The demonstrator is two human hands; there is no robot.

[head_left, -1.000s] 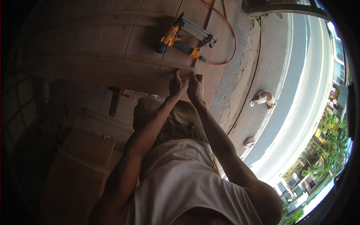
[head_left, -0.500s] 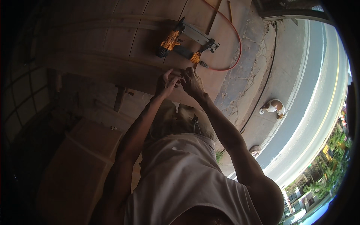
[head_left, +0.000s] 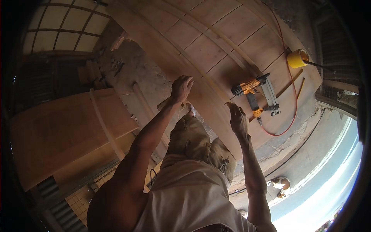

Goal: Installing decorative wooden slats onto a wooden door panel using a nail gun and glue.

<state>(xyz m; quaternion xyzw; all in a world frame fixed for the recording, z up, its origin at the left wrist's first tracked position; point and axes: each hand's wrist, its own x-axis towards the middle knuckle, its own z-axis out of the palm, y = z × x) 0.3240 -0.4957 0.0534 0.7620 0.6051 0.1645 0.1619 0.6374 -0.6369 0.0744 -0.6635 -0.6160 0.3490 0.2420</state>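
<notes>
The hands, close together half a second ago, are now spread: left hand [head_left: 181, 89] curled over the tabletop's [head_left: 221, 129] near edge, right hand [head_left: 239, 119] at one end of a wood strip [head_left: 217, 89] lying along that edge (whether either grips cannot be told). Any nail gun [head_left: 252, 99] lettering is unreadable.

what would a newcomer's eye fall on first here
Probably the orange-and-black nail gun, lying on the wooden panel to the right of the person's right hand, with a red hose looping off it. Next might come the bright yellow round object at upper right, then the brown-and-white dog outdoors at lower right, beside the sunlit road.
</notes>
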